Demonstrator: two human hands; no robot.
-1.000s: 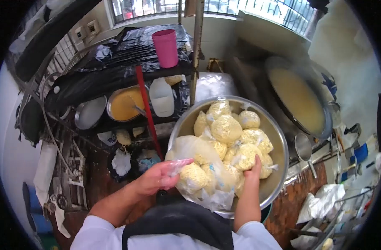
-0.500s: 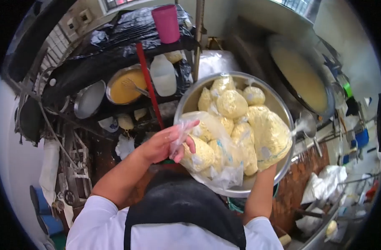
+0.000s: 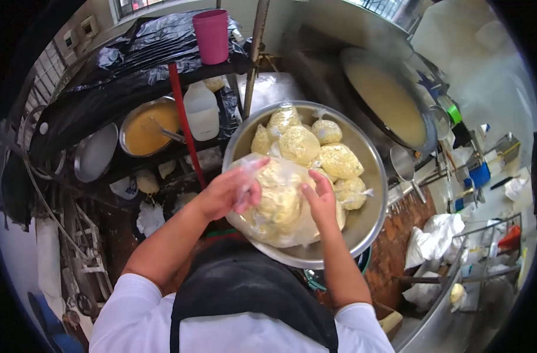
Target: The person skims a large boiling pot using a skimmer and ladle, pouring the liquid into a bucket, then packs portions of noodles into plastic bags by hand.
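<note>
A wide metal bowl (image 3: 371,226) holds several knotted clear bags of pale yellow food, one of them a round bag (image 3: 299,145) near the middle. Over the bowl's near left part lies a larger clear plastic bag (image 3: 274,203) with yellow contents inside. My left hand (image 3: 236,187) grips this bag's edge, plastic bunched around its fingers. On the bag's right side rests my right hand (image 3: 321,197), fingers apart and slightly curved, with nothing visible gripped in it.
Behind on the right is a large pan (image 3: 389,103) of steaming yellowish liquid, with a metal ladle (image 3: 403,165) beside it. At the left, a shelf holds a bowl of orange liquid (image 3: 151,125), a white jug (image 3: 201,112) and a pink bucket (image 3: 211,36).
My right hand has moved left from the bowl's right side to the large clear bag. The big yellow bag it lifted is no longer at the right. The view has shifted.
</note>
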